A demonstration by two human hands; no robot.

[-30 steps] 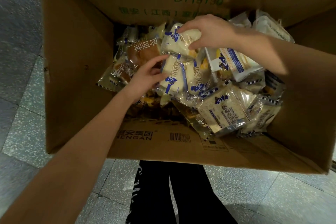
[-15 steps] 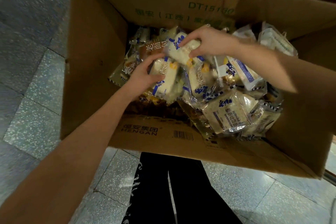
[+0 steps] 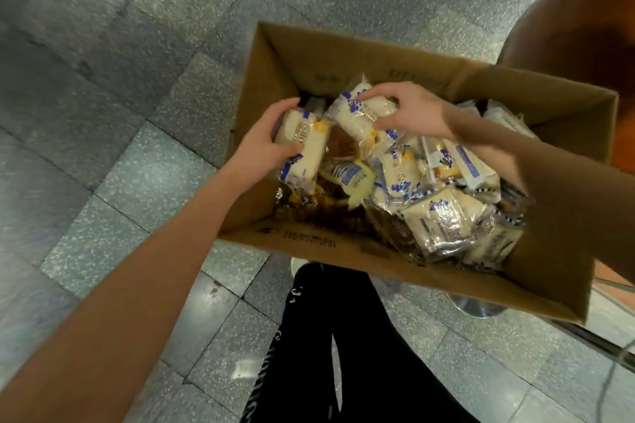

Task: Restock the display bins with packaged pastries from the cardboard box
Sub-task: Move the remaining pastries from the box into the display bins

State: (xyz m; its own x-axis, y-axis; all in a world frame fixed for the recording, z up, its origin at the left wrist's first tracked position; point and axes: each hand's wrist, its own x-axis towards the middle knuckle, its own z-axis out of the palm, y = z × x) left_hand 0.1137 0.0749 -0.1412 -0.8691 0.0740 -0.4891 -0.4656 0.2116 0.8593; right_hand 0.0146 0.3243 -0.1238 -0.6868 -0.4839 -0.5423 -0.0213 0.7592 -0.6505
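Nearest the camera are the person's legs in black trousers (image 3: 347,364) with white lettering down the side, standing on a floor (image 3: 113,154) of grey speckled tiles. The left forearm runs up from the lower left corner, the right one comes in from the right edge.

Just beyond the legs is the open cardboard box (image 3: 429,271), its near flap printed with a barcode and dark lettering. A round metal base (image 3: 477,307) shows under its near right corner, and a thin cable (image 3: 611,378) lies on the floor at the lower right.

Inside the box, a loose heap of packaged pastries (image 3: 443,220) fills the right half, clear wrappers with blue and white print lying at all angles and overlapping. Darker packets (image 3: 330,213) lie low on the left side.

The left hand (image 3: 263,144) is at the box's left wall, fingers and thumb curled round a pale pastry packet (image 3: 305,151), which stands raised above the heap. The right hand (image 3: 410,110) reaches across the heap, its forearm covering some packets, and pinches a second pale packet (image 3: 364,112) between thumb and fingertips near the far wall. The two held packets are just beside each other.

Past the box, at the upper right, rises a blurred brown surface (image 3: 580,24).
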